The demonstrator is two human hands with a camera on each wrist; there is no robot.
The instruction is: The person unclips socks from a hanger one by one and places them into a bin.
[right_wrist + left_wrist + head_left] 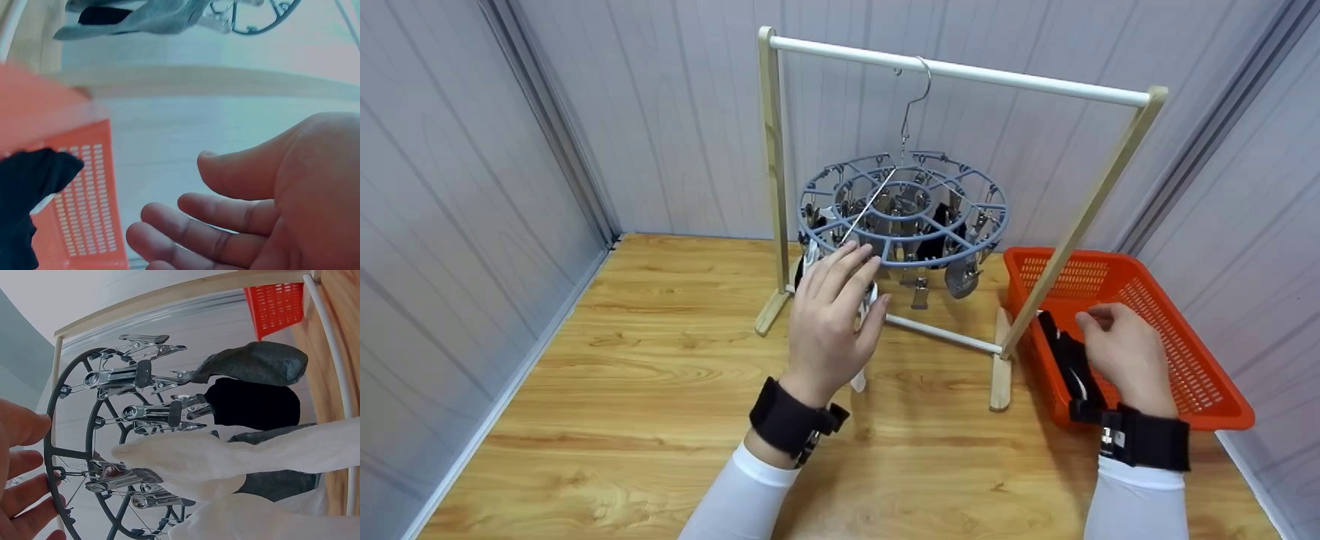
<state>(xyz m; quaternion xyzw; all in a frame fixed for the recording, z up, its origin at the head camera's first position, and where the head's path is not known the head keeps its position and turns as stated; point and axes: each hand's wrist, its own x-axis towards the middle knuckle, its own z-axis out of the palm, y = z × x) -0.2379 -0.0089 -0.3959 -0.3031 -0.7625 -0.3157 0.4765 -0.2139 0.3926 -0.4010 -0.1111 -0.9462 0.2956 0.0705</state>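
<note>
A round grey-blue clip hanger hangs by its metal hook from a white rail, with socks clipped round it. My left hand is at its near rim, fingers extended, the fingertips right at the ring in the left wrist view. White socks, a grey sock and a black sock dangle from the metal clips. Over the orange basket hovers my right hand, its fingers loosely bent and holding nothing in the right wrist view. Black socks with white parts lie in the basket beside it.
The wooden rack's right post stands between the hanger and the basket. A white lower bar crosses between the rack's feet. Pale panel walls enclose the wood-grain tabletop at the back and both sides.
</note>
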